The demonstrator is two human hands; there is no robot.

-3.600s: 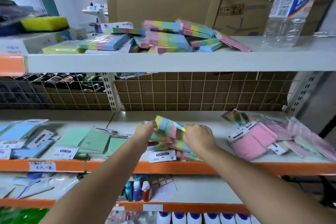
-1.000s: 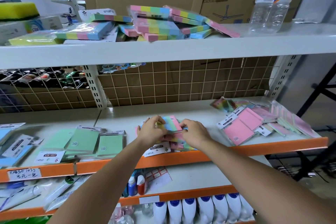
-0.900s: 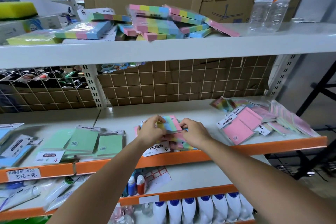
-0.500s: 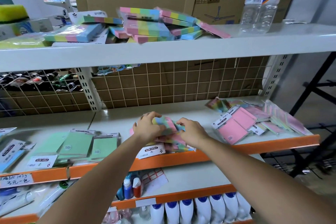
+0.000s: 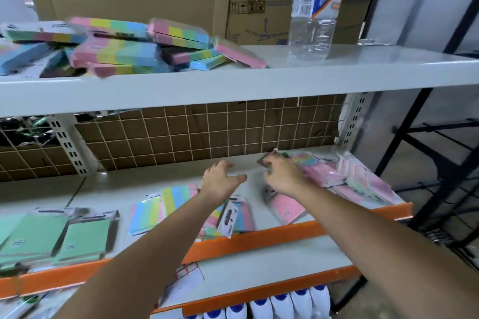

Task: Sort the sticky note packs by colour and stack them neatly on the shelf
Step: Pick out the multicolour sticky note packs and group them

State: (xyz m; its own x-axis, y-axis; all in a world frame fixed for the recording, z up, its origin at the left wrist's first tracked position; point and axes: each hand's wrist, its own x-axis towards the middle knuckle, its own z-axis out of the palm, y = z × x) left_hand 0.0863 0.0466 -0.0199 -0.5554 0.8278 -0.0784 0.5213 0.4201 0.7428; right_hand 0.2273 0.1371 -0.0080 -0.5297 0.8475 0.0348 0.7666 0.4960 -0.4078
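Head view of a shop shelf (image 5: 337, 217) with an orange front edge. The left hand (image 5: 220, 181) hovers over the middle of the shelf, fingers spread and holding nothing. The right hand (image 5: 281, 176) reaches to the right and pinches the corner of a rainbow sticky note pack (image 5: 298, 158) atop the pink packs (image 5: 324, 176). Other rainbow packs (image 5: 166, 204) lie near the front beneath the left forearm, and green packs (image 5: 85, 238) lie at the left. On the upper shelf (image 5: 233, 85) sits a loose pile of rainbow blocks (image 5: 124, 49) and a clear water bottle (image 5: 313, 8).

Middle shelf (image 5: 166, 184): green packs (image 5: 85, 237), rainbow packs (image 5: 160, 208), pink packs (image 5: 324, 176).
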